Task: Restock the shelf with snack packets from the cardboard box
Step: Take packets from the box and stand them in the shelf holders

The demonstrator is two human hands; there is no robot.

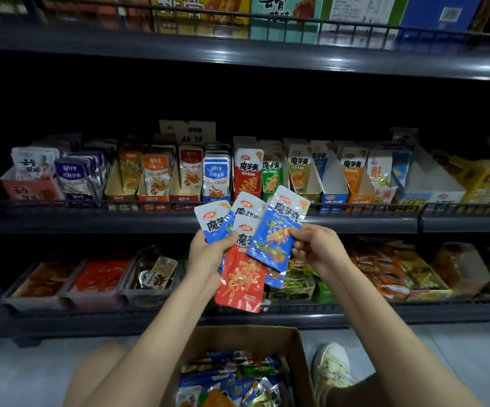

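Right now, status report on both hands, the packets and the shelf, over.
Left hand grips fanned packets. Right hand pinches the blue packet. Cardboard box below, packets inside. Wire rail fronts the shelf.

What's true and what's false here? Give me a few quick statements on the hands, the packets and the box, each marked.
1. The left hand grips several snack packets, a red packet among them. True.
2. The right hand holds nothing. False: it pinches a blue packet by its edge.
3. The cardboard box sits on the floor below the arms, with packets inside. True.
4. The blue packet already stands in a tray on the middle shelf. False: it is held in front of the shelf, overlapping the red packet.
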